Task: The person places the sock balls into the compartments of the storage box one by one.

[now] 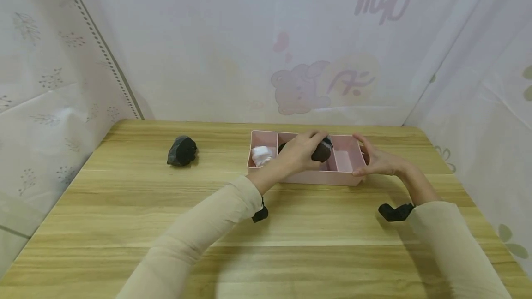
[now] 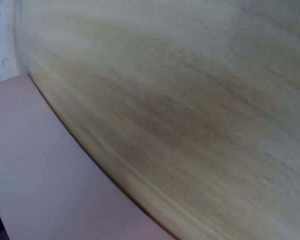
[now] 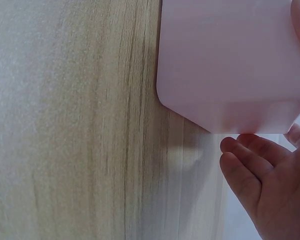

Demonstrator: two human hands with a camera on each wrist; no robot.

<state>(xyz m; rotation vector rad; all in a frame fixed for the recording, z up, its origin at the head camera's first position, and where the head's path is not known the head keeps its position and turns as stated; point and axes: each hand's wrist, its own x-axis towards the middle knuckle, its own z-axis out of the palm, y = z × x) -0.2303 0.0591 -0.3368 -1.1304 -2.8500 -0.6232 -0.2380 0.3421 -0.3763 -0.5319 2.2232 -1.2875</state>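
The left hand (image 1: pixel 301 151) is curled round a dark rolled sock (image 1: pixel 322 150) and holds it over the middle compartment of a pink divided tray (image 1: pixel 324 178), at about the height of the tray's rim. The tray sits toward the far edge of the table (image 1: pixel 266 225), right of its centre, and has three compartments side by side. In the left one lies a white rolled sock (image 1: pixel 262 155); what shows of the right one is bare pink floor.

The right hand (image 1: pixel 376 160) rests at the tray's right end, its fingers relaxed and only lightly bent, the thumb at the near right corner and the fingers reaching up along the end wall. From the right wrist camera the fingertips (image 3: pixel 245 155) lie just beside the tray's rounded corner (image 3: pixel 225 75), touching or very nearly so; I cannot tell which.

The left wrist camera gives only a blurred stretch of wood grain and a slice of the pink wall (image 2: pixel 35 170).

Well apart from the tray, toward the far left corner of the table, another dark rolled sock (image 1: pixel 181 151) lies alone. Both arms wear pale beige sleeves (image 1: pixel 208 225), each with a small black strap at the wrist (image 1: pixel 395 212).
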